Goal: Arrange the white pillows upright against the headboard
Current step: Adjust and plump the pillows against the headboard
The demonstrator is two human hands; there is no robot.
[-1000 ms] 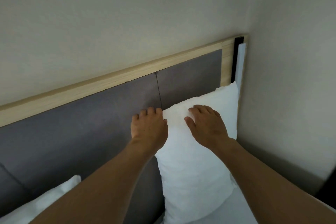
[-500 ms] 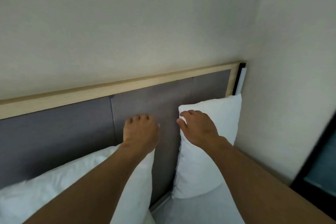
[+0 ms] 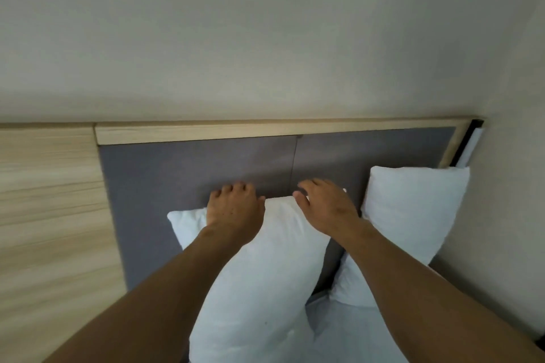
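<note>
Head view, one frame, looking forward and down over both forearms.

Item 1: near pillow (image 3: 259,280), white, standing on end on the bed (image 3: 348,333) with its long axis running up toward the headboard (image 3: 182,168). It tilts, its top edge swung to the right. Top edge touches or nearly touches the grey padded panel; which one cannot be told.

Item 2: far pillow (image 3: 413,212), white, upright in the right corner, its back against the headboard and its right side just beside the side wall (image 3: 507,186). A narrow strip of grey panel shows between the two pillows, so they stand apart at the top (lower down the right forearm hides whether they meet).

Item 3: left hand (image 3: 234,211), palm down on the near pillow's top left part, fingers curled over the top edge; whether they pinch the fabric or only press cannot be told.

Item 4: right hand (image 3: 326,208), fingers spread and unclenched, resting at the pillow's top right corner, holding nothing.

Item 5: headboard trim, pale wood rail along the top; pale wood panel (image 3: 50,215) to the left.

Assessment: the near pillow lies directly under and ahead of both hands, each equally close to one end of its top edge. Squaring it likely means turning that edge leftward until level, then pressing it back flat.
</note>
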